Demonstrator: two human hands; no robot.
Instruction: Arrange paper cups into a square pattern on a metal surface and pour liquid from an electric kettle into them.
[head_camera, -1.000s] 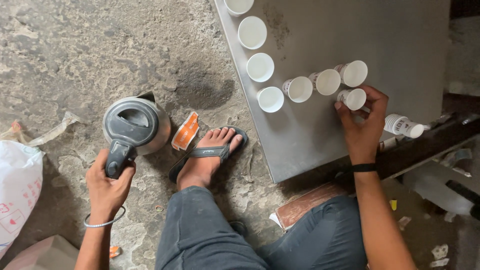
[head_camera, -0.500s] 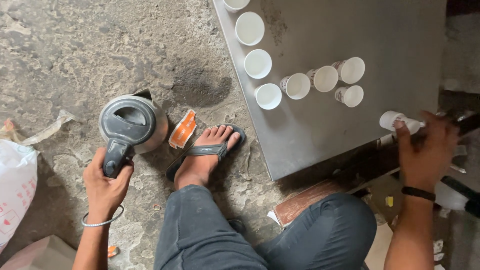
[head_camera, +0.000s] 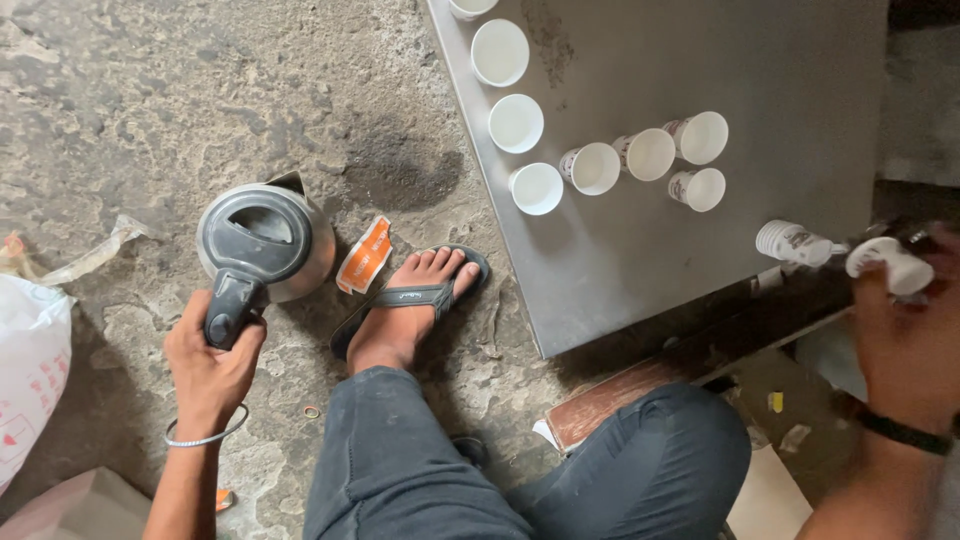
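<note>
The left hand (head_camera: 215, 365) is wrapped tight round the handle of the grey kettle (head_camera: 262, 245) on the floor, left of the table (head_camera: 800, 60); the right hand (head_camera: 905, 340), beyond the table's right edge, pinches a paper cup (head_camera: 893, 266), its mouth lying leftward toward the cup stack (head_camera: 795, 243); the standing cups (head_camera: 650, 152) sit up and left, nearer the right hand.

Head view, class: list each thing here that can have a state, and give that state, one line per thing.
Kettle: lid shut, standing on the ground, handle gripped by the left hand.
Paper cups on the metal table: upright, look empty.
Stacked cups: lying sideways at the table edge.
Single cup: gripped by the right hand.
Orange packet: flat on the ground.
</note>
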